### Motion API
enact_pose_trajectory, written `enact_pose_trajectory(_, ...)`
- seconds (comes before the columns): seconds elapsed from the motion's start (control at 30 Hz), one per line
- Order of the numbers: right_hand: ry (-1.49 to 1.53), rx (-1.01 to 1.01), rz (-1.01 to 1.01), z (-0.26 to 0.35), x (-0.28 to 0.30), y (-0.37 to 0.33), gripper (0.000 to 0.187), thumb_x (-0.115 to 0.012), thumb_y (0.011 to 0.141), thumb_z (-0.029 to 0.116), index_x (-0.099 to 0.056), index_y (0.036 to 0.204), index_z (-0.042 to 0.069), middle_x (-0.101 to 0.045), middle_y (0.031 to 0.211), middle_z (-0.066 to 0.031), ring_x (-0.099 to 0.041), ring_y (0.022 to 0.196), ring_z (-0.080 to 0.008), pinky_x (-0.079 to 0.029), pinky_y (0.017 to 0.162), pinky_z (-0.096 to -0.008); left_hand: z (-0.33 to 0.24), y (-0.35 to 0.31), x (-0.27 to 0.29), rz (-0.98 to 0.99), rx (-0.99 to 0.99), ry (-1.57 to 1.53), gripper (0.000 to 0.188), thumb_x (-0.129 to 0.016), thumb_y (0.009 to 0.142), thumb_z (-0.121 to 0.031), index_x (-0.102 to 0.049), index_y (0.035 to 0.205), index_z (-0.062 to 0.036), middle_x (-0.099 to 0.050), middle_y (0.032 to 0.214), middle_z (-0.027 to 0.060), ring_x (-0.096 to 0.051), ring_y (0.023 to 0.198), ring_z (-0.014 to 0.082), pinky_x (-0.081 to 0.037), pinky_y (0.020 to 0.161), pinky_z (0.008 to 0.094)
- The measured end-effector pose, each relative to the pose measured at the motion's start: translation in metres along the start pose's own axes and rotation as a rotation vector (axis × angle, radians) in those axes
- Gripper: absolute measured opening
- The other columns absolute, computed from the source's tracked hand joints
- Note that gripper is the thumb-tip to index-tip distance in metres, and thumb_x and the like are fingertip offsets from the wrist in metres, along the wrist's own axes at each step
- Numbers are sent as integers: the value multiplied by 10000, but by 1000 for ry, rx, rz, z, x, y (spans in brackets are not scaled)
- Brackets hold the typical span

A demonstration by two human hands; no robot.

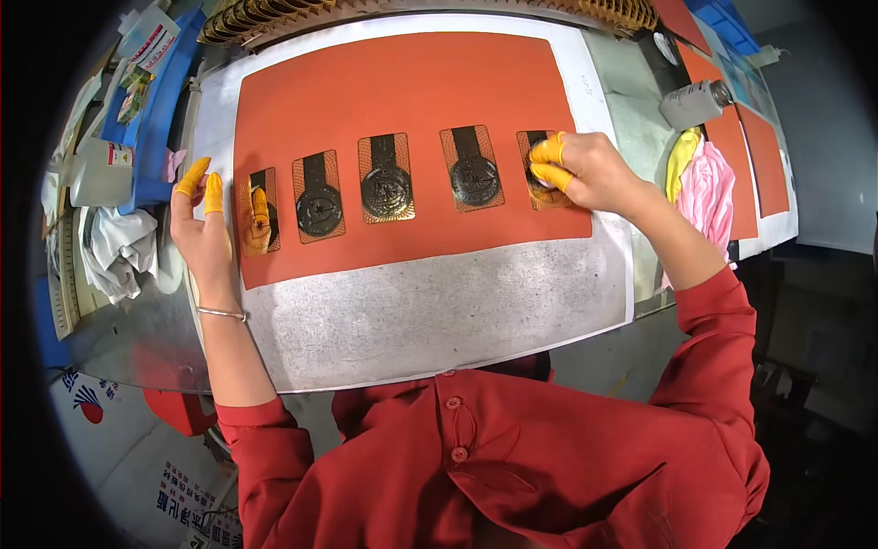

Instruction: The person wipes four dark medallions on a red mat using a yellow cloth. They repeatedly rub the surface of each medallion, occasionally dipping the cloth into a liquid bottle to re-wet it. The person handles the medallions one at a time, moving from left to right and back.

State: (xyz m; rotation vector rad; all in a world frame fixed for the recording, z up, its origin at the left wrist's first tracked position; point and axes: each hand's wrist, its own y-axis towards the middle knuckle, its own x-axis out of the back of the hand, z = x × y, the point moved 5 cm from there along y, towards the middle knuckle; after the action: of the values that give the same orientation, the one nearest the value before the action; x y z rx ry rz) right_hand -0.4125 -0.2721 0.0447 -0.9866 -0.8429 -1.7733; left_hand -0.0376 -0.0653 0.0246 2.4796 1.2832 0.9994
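Note:
Several dark rectangular metal plates with round emblems and gold patterned edges lie in a row on an orange sheet (402, 82). My right hand (594, 174) rests on the rightmost plate (538, 203), fingers pinched together. Yellow finger cots cover its fingertips, and a sliver of something whitish shows under them, too hidden to name. My left hand (203, 233) is raised at the sheet's left edge, beside the leftmost plate (263, 233). Its fingers, two in yellow cots, are apart and hold nothing. The middle plate (386, 178) lies flat between its neighbours.
Under the orange sheet lies a white-edged metallic board (439, 302). To the right are a grey bottle (692, 105), a pink striped cloth (706, 188) and a yellow cloth (681, 160). A translucent container (102, 174) and white cloth (119, 252) sit left; gold-coloured pieces (265, 20) line the back.

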Motion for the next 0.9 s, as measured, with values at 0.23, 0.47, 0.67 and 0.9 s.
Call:
enact_pose_trajectory(0.23,-104,-37,-43,-9,-3,-3,87,-621,790,114,-626,839,42,-608,707,-107,-590,623,-273,-469,560,-348,-6,-2,-2,21,-25,30,256,-585,853,-79,-618,1098,-12,-605,967,53,-530,873,139,-412,826,268)
enact_pose_trajectory(0.47,-60,183,19,34,-15,-16,84,-650,727,106,-605,791,78,-563,659,-76,-566,591,-260,-459,513,-358,-12,-5,-3,4,-48,33,238,-608,838,-62,-626,1071,-12,-599,904,51,-544,848,144,-420,812,269)
enact_pose_trajectory(0.67,-113,149,-23,11,-14,33,77,-632,767,136,-598,777,68,-581,670,-93,-573,597,-272,-460,530,-371,-16,-1,-5,2,-55,38,239,-616,827,-53,-629,1061,-7,-590,874,54,-548,823,142,-429,794,268)
enact_pose_trajectory(0.9,-226,203,27,20,-35,54,88,-642,750,164,-622,803,97,-587,685,-110,-590,623,-293,-462,542,-411,-28,-6,-3,-3,-89,47,241,-606,825,-38,-623,1062,0,-568,857,52,-547,806,152,-431,778,267)
